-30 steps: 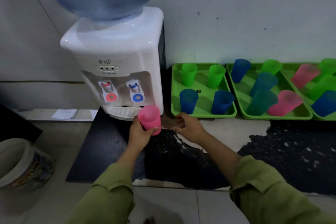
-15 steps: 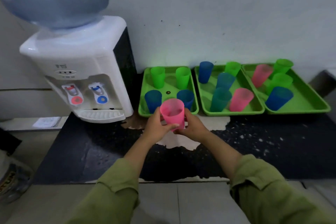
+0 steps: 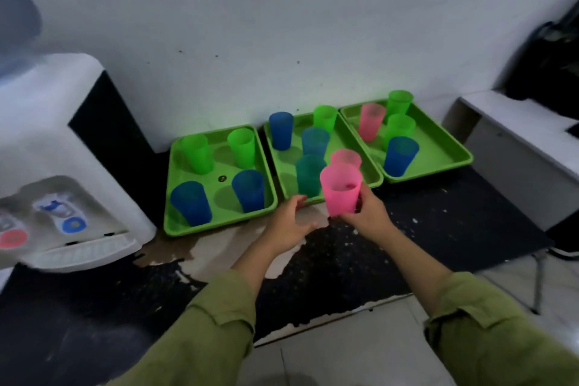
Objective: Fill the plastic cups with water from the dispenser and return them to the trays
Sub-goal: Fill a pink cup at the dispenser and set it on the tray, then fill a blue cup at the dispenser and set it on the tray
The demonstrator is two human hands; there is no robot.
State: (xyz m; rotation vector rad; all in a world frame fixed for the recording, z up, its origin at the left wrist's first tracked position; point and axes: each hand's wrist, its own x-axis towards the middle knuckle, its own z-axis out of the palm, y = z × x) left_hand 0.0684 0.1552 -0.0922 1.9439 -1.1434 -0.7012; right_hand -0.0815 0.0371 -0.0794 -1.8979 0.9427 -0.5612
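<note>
A worn black floor mat (image 3: 454,222) lies under a speckled white wall (image 3: 282,25). Right of the mat stands a low white cabinet (image 3: 517,141).

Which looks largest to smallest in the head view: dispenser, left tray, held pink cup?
1. Dispenser, though cut off at the frame edge.
2. Left tray.
3. Pink cup, held in the right hand, nearer the camera.

Nearest pink cup (image 3: 340,194); green trays (image 3: 219,222); blue cups (image 3: 191,204), green cups (image 3: 195,153); white dispenser (image 3: 47,110), red button (image 3: 12,238), blue button (image 3: 73,224); olive sleeves (image 3: 219,323).
</note>
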